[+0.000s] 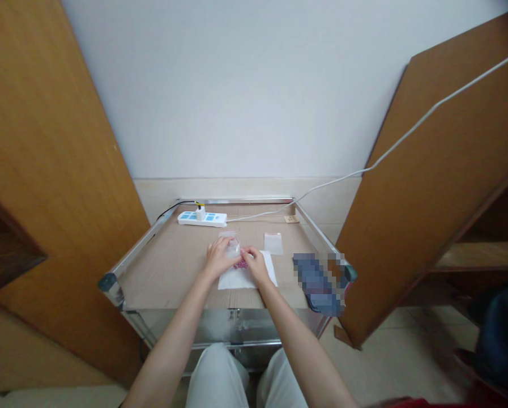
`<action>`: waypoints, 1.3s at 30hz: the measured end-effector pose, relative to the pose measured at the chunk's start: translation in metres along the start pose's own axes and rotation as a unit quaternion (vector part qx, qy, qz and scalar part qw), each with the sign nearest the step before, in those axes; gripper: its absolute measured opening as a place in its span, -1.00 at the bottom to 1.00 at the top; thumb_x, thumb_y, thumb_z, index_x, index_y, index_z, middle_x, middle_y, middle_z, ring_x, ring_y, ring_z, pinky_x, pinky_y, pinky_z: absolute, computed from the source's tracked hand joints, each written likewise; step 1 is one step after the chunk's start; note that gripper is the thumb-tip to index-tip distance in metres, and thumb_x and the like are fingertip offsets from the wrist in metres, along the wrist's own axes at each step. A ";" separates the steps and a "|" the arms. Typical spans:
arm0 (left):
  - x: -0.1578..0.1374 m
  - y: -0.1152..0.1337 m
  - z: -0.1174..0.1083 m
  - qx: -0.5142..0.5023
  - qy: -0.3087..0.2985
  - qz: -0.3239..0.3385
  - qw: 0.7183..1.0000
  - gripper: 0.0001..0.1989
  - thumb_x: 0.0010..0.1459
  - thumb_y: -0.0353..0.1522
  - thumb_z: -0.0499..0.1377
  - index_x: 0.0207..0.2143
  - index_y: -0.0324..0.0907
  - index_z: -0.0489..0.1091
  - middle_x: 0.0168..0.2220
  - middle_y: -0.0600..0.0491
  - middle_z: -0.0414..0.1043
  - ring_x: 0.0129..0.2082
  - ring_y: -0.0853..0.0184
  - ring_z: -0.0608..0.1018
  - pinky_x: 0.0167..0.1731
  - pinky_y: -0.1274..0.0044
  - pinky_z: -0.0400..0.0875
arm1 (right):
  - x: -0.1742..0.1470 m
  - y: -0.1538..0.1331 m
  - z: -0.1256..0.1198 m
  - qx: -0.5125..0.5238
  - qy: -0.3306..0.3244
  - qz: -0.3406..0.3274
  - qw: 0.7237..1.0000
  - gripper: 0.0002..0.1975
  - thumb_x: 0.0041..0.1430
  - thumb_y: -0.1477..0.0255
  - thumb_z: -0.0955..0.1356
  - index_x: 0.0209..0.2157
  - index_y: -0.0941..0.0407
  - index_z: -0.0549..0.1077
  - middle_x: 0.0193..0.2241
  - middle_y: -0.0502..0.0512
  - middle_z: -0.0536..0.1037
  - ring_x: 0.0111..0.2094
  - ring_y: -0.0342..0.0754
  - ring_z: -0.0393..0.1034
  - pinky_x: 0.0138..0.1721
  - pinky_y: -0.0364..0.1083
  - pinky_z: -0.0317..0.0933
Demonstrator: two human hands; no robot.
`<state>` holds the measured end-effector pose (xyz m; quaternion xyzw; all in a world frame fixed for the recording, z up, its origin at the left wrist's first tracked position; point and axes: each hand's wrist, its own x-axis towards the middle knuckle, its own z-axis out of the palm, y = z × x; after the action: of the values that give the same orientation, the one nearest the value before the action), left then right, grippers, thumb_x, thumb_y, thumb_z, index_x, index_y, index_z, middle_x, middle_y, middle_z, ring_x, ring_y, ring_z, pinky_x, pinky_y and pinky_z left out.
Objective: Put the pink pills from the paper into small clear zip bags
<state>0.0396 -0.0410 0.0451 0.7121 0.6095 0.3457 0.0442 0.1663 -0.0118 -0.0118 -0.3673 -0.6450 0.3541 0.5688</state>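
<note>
Apparently bagging pink beads [240, 264] from white paper [235, 279], gripping clear bag [234, 248] with left hand [218, 258]. Cannot confirm grip of right hand [256, 265]. Next, probably calls for steadying bag mouth.

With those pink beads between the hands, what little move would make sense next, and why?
Perhaps the right hand should bring a few pink beads to the clear bag: the left hand appears to hold that bag, and the beads show just below it, over the white sheet.
</note>
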 end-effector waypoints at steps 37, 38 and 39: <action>-0.015 -0.010 0.029 -0.076 0.013 -0.001 0.997 -0.46 -0.18 -0.32 0.14 -0.08 -0.16 0.11 -0.19 -0.01 0.27 -0.24 0.30 0.35 -0.23 0.46 0.23 | -0.002 0.006 0.004 0.022 0.014 0.042 0.999 -0.84 -0.02 0.35 0.20 -0.49 0.14 0.32 -0.58 -0.02 0.37 -0.53 -0.16 0.23 -0.50 -0.20 0.12; -0.014 -0.010 0.028 -0.073 0.012 0.003 0.997 -0.47 -0.19 -0.32 0.15 -0.09 -0.15 0.12 -0.20 0.00 0.27 -0.24 0.30 0.35 -0.22 0.45 0.22 | -0.002 0.006 0.004 0.033 0.012 0.042 0.999 -0.85 -0.03 0.37 0.20 -0.45 0.13 0.33 -0.55 -0.01 0.38 -0.52 -0.16 0.23 -0.51 -0.20 0.13; -0.013 -0.011 0.026 -0.065 0.010 0.010 0.998 -0.48 -0.19 -0.31 0.15 -0.10 -0.15 0.14 -0.20 0.00 0.27 -0.23 0.29 0.35 -0.20 0.44 0.21 | -0.002 0.006 0.003 0.040 0.009 0.036 0.999 -0.85 -0.04 0.40 0.20 -0.42 0.13 0.33 -0.52 0.00 0.39 -0.50 -0.15 0.25 -0.50 -0.20 0.14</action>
<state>0.0445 -0.0402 0.0146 0.7100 0.5792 0.3923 0.0807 0.1636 -0.0109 -0.0180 -0.3701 -0.6114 0.3966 0.5761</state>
